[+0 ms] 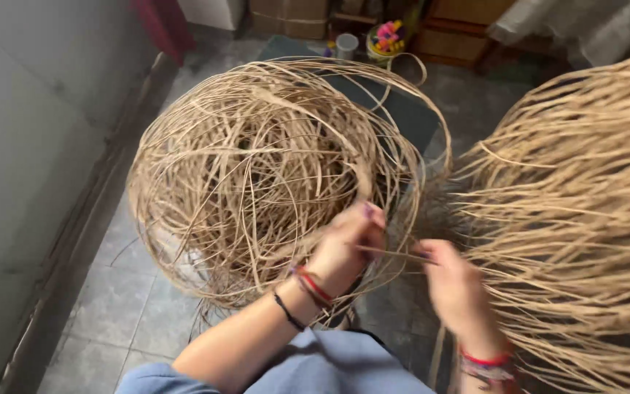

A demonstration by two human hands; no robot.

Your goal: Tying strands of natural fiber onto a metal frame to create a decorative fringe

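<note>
A big loose coil of tan cane strips [257,168] fills the middle of the head view, standing on the floor. My left hand [348,244] is closed on one thin cane strip [395,253] at the coil's lower right edge. My right hand [457,284] pinches the same strip a little to the right, its fingers blurred. Both wrists wear red and dark thread bands. A second mass of cane strips [585,219] fans out on the right, close to my right hand.
A grey tiled floor [111,306] lies below, with a pale wall [30,146] along the left. At the back stand a white cup [346,45], a tub of coloured items [386,38] and wooden furniture [468,29]. A dark mat [402,109] lies behind the coil.
</note>
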